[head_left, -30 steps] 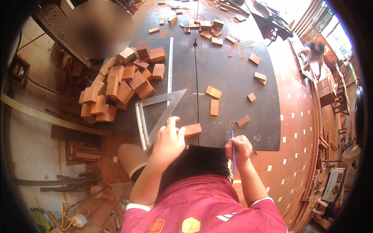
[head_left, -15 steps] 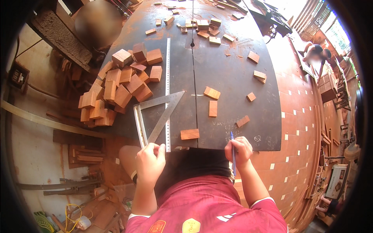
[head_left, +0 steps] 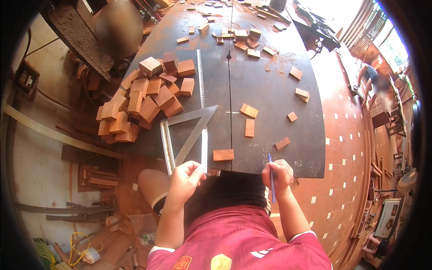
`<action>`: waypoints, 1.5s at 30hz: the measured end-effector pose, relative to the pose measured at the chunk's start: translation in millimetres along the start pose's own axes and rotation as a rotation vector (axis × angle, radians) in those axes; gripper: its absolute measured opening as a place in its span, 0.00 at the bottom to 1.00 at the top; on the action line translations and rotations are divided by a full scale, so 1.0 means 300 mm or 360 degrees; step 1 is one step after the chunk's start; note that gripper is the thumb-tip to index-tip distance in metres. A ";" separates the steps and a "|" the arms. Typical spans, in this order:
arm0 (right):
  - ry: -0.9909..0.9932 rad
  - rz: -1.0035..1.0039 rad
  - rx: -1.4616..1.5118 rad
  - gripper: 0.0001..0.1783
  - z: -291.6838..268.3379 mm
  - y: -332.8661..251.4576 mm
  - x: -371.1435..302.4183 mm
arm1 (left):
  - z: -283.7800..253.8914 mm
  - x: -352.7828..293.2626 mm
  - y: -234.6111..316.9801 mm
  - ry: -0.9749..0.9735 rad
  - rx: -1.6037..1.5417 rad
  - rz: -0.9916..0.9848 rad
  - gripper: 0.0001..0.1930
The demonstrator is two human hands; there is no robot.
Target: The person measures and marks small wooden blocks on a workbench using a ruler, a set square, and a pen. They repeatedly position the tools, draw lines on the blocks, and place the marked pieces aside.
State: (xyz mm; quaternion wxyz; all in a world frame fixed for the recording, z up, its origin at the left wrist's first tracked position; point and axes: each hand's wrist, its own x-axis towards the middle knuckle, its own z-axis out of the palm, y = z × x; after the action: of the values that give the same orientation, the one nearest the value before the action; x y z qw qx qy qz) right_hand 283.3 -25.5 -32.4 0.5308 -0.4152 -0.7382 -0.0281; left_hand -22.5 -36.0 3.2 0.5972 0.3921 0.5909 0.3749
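My left hand is at the table's near edge, thumb and fingers pinched on the near end of a long steel ruler. A metal triangle square lies just left of and partly across the ruler, its near corner next to my left hand. My right hand is closed round a blue pen, held upright over the near edge. Faint chalk-like writing marks the dark tabletop close by. A reddish wood block lies between my hands, and a smaller wood piece is beyond the pen.
A heap of wood blocks stands on the table's left. Several small offcuts lie at the far end among sawdust. A groove runs down the table. At the far right, another person is by some timber.
My left hand has moved right, onto the ruler's near end, which has swung slightly right. My right hand still holds the pen in about the same place. The view has shifted a little.
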 end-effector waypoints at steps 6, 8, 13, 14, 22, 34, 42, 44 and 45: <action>0.0008 0.0020 -0.0012 0.14 -0.005 0.005 -0.011 | 0.024 -0.043 0.152 -0.0409 -0.0974 -0.0113 0.07; 0.0023 0.0038 -0.0015 0.14 -0.007 0.005 -0.014 | 0.041 -0.061 0.174 -0.0483 -0.1070 -0.0125 0.06; 0.0024 0.0190 0.0035 0.12 -0.014 0.006 -0.045 | 0.054 -0.176 0.150 -0.0565 -0.0916 -0.0100 0.05; 0.0017 0.0318 0.0105 0.11 -0.018 0.002 -0.052 | 0.040 -0.196 0.133 -0.0530 -0.0805 -0.0080 0.05; -0.0313 0.0409 -0.0053 0.23 0.073 -0.157 0.088 | -0.015 -0.228 0.022 0.0313 0.0173 0.0468 0.05; -0.0498 0.0426 -0.0304 0.36 0.281 -0.231 0.122 | -0.018 -0.256 -0.013 0.0408 0.0559 0.0635 0.05; -0.1176 0.0368 -0.0162 0.42 0.186 -0.207 0.252 | -0.017 -0.234 -0.032 0.0491 0.0626 0.0747 0.06; -0.1225 0.0319 -0.0096 0.42 0.195 -0.198 0.277 | -0.014 -0.227 -0.039 0.0471 0.0614 0.0717 0.06; -0.1182 0.0290 -0.0050 0.42 0.200 -0.194 0.282 | -0.010 -0.224 -0.038 0.0463 0.0612 0.0697 0.06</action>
State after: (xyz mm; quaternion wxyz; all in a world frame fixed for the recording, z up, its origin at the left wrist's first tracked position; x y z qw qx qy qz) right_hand 192.5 14.7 32.9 0.2211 -0.4691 -0.8399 0.1603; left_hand -27.1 -101.9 20.4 0.3267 0.5578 0.6316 0.4279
